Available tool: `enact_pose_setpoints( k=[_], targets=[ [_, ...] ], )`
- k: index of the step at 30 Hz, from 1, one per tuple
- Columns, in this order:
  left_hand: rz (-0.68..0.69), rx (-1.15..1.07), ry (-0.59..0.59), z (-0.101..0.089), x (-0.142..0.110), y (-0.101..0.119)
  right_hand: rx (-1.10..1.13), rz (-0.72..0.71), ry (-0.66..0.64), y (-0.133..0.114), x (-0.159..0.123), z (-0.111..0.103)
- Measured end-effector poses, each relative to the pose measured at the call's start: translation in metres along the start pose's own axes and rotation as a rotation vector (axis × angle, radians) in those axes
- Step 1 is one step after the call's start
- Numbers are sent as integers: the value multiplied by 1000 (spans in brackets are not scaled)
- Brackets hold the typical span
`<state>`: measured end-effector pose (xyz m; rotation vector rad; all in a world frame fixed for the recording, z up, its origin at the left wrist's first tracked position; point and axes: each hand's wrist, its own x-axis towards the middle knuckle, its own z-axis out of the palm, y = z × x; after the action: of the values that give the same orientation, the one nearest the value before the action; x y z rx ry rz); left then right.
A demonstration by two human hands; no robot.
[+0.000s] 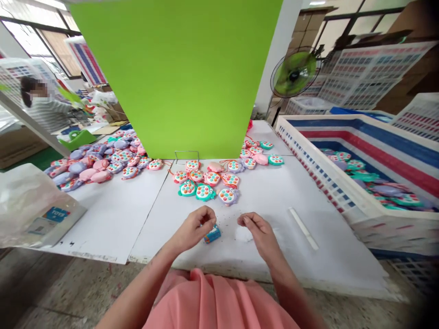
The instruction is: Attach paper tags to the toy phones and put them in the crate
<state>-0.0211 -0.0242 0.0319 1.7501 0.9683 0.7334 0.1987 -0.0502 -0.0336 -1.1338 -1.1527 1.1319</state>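
My left hand (pixel 195 228) is curled closed over a small blue and orange object (pixel 212 235) that rests on the white table (pixel 295 192). My right hand (pixel 259 230) is pinched closed just right of it, thumb against fingers, above a small white clump (pixel 244 236). What the pinch holds is too small to make out. Tiny dark specks (pixel 229 218) lie scattered between the hands. Just beyond them sits a cluster of small colourful toy game pieces (pixel 206 180) in green, pink and purple.
A bigger heap of the same toys (pixel 99 162) lies at the back left. A white crate (pixel 363 201) holding more toys stands to the right. A green panel (pixel 181 77) rises behind the table, with a fan (pixel 295 73) beside it. A plastic bag (pixel 30 205) sits at left. Another person (pixel 41 107) is far left.
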Motion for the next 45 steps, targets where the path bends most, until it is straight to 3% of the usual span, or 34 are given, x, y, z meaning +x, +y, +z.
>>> enact_pose_setpoints(
  k=[3, 6, 7, 9, 11, 15, 20, 27, 34, 39, 45],
  targets=[
    [-48, -75, -133, 5, -7, -3, 384, 24, 89, 5, 0, -3],
    [-113, 54, -254, 6, -5, -19, 583, 60, 76, 9, -3, -7],
    [-156, 147, -230, 5, -2, -27, 606, 68, 65, 10, -5, -9],
    [-301, 466, 19, -2, 7, -47, 624, 65, 41, 12, -8, -14],
    [-374, 597, 149, -11, 17, -67, 594, 48, 13, 14, -13, -18],
    [-460, 660, 204, -23, 31, -96, 451, 0, -7, 12, -23, -23],
    [-487, 561, 232, -25, 35, -106, 328, -26, -88, 6, -35, -31],
    [-420, 211, 311, -20, 27, -78, 57, -36, -65, 4, -42, -24],
    [-277, -272, 252, 24, 3, -23, -338, -283, 15, -30, -50, 16],
    [-232, -686, 174, 44, -17, 5, -529, -393, 131, -33, -53, 30],
    [-185, -674, 117, 39, -15, 6, -703, -430, 194, -36, -40, 39]
  ],
)
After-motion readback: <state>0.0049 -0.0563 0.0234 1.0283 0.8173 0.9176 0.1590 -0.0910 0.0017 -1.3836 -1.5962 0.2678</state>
